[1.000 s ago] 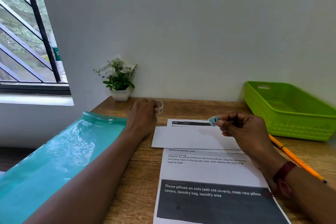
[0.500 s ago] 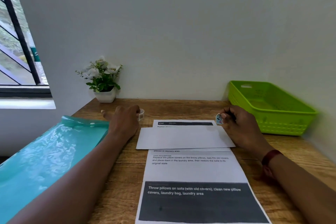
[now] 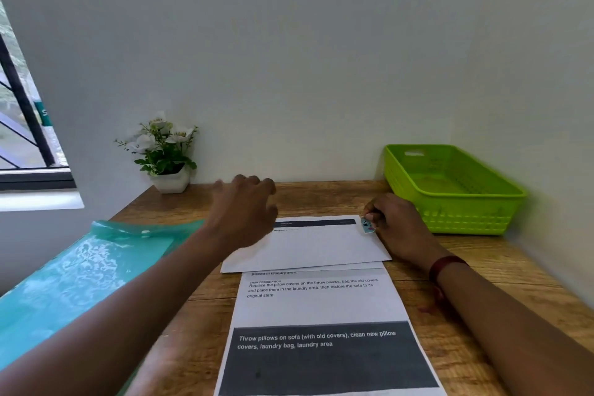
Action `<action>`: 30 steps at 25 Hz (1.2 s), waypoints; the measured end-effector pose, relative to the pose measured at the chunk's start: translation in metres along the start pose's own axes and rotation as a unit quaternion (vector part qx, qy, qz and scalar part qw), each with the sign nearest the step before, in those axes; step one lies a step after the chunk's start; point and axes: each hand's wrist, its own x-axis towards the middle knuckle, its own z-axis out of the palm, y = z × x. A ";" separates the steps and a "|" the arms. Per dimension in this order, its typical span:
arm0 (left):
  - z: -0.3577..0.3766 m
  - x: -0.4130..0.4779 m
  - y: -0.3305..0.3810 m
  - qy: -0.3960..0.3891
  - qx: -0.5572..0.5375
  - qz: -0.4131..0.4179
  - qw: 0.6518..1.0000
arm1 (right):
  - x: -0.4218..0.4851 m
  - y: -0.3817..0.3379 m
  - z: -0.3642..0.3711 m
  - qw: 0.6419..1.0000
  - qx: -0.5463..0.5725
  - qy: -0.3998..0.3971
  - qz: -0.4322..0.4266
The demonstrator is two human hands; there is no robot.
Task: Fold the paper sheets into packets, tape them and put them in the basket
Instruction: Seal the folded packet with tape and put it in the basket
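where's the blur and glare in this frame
Head view: the left hand is smeared by motion blur, while the right hand, pinching a small blue tab, and the printed sheet read sharp; bright glare patches sit on the teal folder; wide-angle distortion splays the table edges.
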 end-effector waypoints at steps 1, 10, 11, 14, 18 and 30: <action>-0.001 0.001 0.014 -0.017 -0.002 0.039 0.999 | 0.001 0.001 0.002 1.000 -0.001 -0.003 0.004; 0.050 0.008 0.106 -0.029 -0.151 0.145 0.977 | 0.001 0.002 0.001 0.999 0.003 -0.008 0.043; 0.056 0.006 0.105 -0.028 -0.175 0.134 0.975 | 0.002 0.002 0.002 0.999 0.002 -0.009 0.046; 0.068 -0.001 0.102 -0.046 -0.218 0.088 0.971 | 0.002 0.001 0.004 0.998 0.000 -0.010 0.054; 0.074 0.002 0.106 -0.049 -0.170 0.105 0.979 | 0.002 0.000 0.004 0.998 -0.010 -0.015 0.056; 0.074 0.001 0.106 -0.069 -0.111 0.139 0.982 | 0.002 -0.006 0.003 0.996 -0.077 -0.036 0.039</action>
